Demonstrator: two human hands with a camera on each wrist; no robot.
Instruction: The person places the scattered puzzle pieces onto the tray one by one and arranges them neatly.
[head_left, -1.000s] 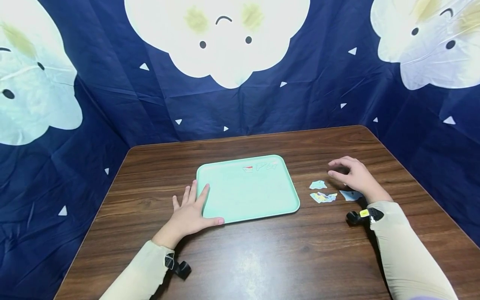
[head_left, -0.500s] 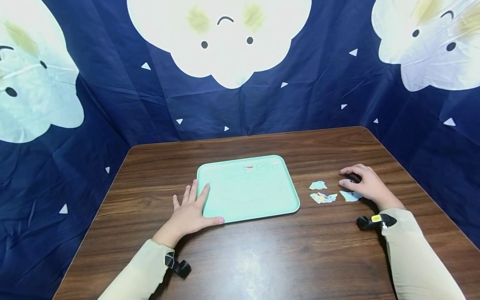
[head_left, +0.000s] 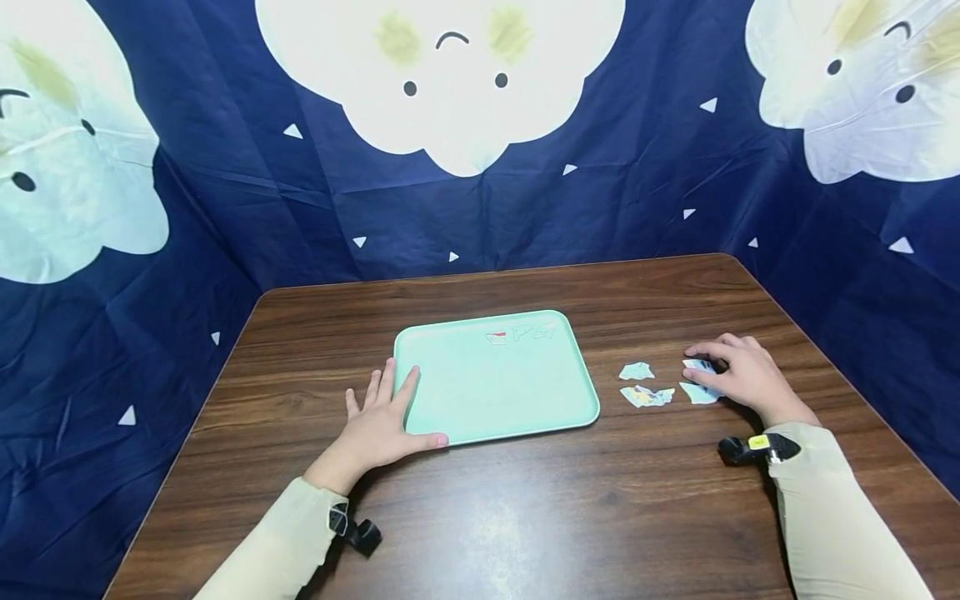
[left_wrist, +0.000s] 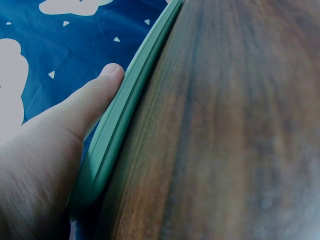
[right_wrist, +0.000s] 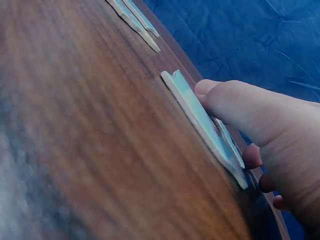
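My left hand (head_left: pixel 372 431) lies spread over the left end of a mint-green tray (head_left: pixel 495 392); its thumb rests along the near rim. In the left wrist view, the thumb (left_wrist: pixel 95 95) touches the tray's outer edge (left_wrist: pixel 112 135). At the right, my right hand (head_left: pixel 750 379) hovers low with thumb and fingers bowed around a pale blue puzzle piece (head_left: pixel 699 365), which shows in the gap between them. Another light blue puzzle piece (head_left: pixel 699 394) lies just in front of it. In the right wrist view, the thumb (right_wrist: pixel 220 95) is just beyond this nearer piece (right_wrist: pixel 200 122).
Two more puzzle pieces, one pale blue (head_left: pixel 636 371) and one multicoloured (head_left: pixel 647 396), lie between the tray and my right hand. Along the tray's far rim sit a red-and-white bit (head_left: pixel 496 338) and faint pale outlines. A navy cloud-print cloth (head_left: pixel 480 208) surrounds the brown table (head_left: pixel 525 517).
My right hand has moved right and toward me, down around the far pale blue piece, uncovering more of the piece in front. My left hand and the tray stay put.
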